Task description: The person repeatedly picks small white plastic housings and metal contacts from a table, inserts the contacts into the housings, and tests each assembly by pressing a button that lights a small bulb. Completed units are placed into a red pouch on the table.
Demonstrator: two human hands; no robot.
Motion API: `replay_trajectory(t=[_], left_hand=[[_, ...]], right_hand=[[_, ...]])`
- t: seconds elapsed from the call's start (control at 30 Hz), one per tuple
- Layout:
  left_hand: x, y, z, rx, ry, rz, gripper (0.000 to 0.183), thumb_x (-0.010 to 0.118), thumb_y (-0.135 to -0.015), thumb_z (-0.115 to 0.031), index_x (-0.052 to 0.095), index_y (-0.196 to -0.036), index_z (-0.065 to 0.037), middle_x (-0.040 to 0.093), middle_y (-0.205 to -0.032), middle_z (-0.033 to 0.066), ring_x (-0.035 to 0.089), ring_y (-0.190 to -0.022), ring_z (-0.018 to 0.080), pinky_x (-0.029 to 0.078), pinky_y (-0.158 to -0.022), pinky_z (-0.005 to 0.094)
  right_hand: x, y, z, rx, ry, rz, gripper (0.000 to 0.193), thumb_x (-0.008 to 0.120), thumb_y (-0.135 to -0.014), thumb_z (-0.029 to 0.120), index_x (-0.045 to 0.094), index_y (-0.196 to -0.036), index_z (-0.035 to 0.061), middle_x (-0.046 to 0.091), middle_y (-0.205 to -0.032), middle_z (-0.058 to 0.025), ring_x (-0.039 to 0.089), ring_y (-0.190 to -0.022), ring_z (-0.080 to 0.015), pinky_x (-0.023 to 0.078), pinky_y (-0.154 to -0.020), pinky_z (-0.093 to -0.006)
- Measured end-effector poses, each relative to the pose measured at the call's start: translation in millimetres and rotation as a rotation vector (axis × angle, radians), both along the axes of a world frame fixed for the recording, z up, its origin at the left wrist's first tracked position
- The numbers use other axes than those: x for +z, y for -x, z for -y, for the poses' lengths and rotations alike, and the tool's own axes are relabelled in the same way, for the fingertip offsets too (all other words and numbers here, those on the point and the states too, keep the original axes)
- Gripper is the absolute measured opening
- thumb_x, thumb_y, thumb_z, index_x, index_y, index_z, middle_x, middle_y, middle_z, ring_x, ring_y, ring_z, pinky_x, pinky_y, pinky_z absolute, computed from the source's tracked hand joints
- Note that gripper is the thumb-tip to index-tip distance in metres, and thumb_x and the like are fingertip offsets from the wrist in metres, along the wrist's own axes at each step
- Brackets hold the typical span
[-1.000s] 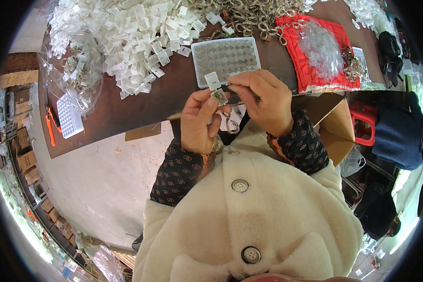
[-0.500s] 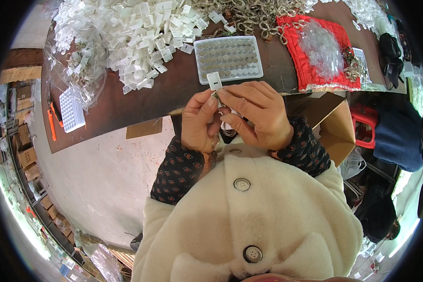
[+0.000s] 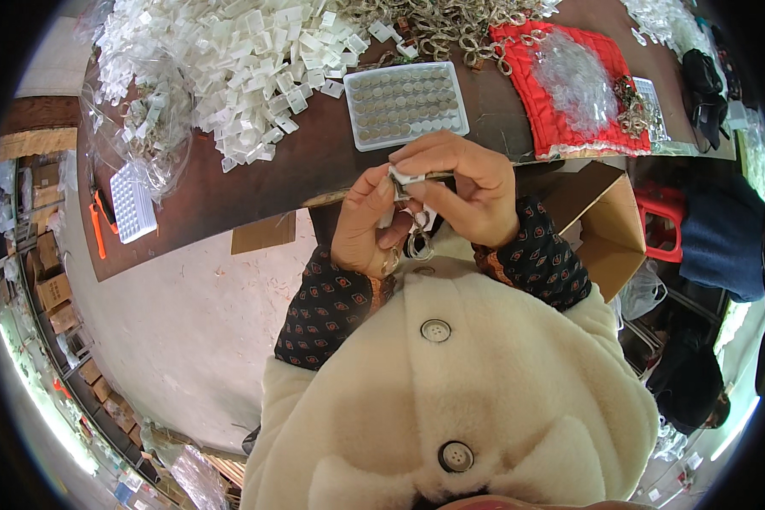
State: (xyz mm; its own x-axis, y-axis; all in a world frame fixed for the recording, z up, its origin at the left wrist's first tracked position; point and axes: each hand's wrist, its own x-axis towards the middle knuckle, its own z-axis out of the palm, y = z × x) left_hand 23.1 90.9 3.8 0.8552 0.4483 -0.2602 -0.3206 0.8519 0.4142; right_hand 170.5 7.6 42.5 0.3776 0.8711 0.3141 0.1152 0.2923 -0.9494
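Both my hands are raised in front of my chest, near the table's front edge. A small white plastic case (image 3: 408, 178) is pinched between them. My left hand (image 3: 359, 223) is closed, its thumb and fingers gripping the case's left side. From the other side my right hand (image 3: 478, 189) closes on the case with thumb and forefinger. Below my fingers hangs a loop of thin coiled wire (image 3: 419, 240); where it meets the case is hidden. Just beyond my hands lies a white tray (image 3: 441, 127) with rows of round silvery discs.
A large heap of white plastic cases (image 3: 255, 76) covers the table's far left, beside coiled wires (image 3: 438, 25). On the right, red cloth (image 3: 518, 85) bears clear plastic (image 3: 574, 81). Orange-handled pliers (image 3: 99, 229) lie by a white ridged tray (image 3: 131, 204). A cardboard box (image 3: 616, 225) stands below the table's edge.
The white case has tipped down between my fingers from standing upright. My right hand has shifted left and changed its grip. The wire loop now hangs in plain sight.
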Motion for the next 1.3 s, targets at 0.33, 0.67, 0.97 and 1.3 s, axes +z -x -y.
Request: replay_trajectory(t=[0.33, 0.67, 0.97, 1.3], left_hand=[[6.2, -0.6, 7.5, -0.018, 0.132, -0.037, 0.030, 0.055, -0.101, -0.032, 0.054, -0.125, -0.014, 0.063, -0.104, 0.0030, 0.044, -0.051, 0.0030, 0.036, -0.043, 0.0146], [1.0, -8.8, 25.0, 0.119, 0.182, -0.159, 0.029, 0.055, -0.101, -0.026, 0.054, -0.124, -0.008, 0.061, -0.107, 0.0055, 0.058, -0.092, 0.0113, 0.053, -0.074, 0.0229], [-5.1, -21.9, 20.3, -0.113, -0.088, -0.086, 0.028, 0.063, -0.097, -0.027, 0.058, -0.117, -0.009, 0.060, -0.090, 0.0057, 0.044, -0.074, 0.0041, 0.029, -0.038, 0.0123], [2.0, -28.3, 25.5, -0.120, -0.132, -0.201, 0.027, 0.065, -0.095, -0.027, 0.058, -0.113, -0.007, 0.053, -0.083, 0.0053, 0.043, -0.070, 0.0036, 0.029, -0.039, 0.0126]], right_hand=[[-3.5, -0.4, -0.9, 0.000, -0.194, 0.339, 0.028, 0.069, -0.078, -0.010, 0.069, -0.105, 0.0003, 0.067, -0.111, -0.0168, 0.064, -0.104, -0.0300, 0.052, -0.090, -0.0380], [-11.4, -10.9, 28.1, -0.094, -0.179, 0.604, 0.035, 0.071, -0.081, 0.005, 0.068, -0.115, -0.0007, 0.066, -0.117, -0.0185, 0.065, -0.103, -0.0363, 0.051, -0.089, -0.0434], [-35.7, -118.3, 110.6, -1.002, 0.349, 0.678, 0.020, 0.069, -0.084, -0.005, 0.072, -0.103, 0.0033, 0.069, -0.091, -0.0107, 0.067, -0.079, -0.0181, 0.053, -0.071, -0.0286], [-47.6, -142.2, 110.7, -0.877, 0.464, 0.892, 0.010, 0.070, -0.084, 0.011, 0.070, -0.095, 0.0097, 0.065, -0.088, -0.0081, 0.065, -0.080, -0.0304, 0.052, -0.067, -0.0379]])
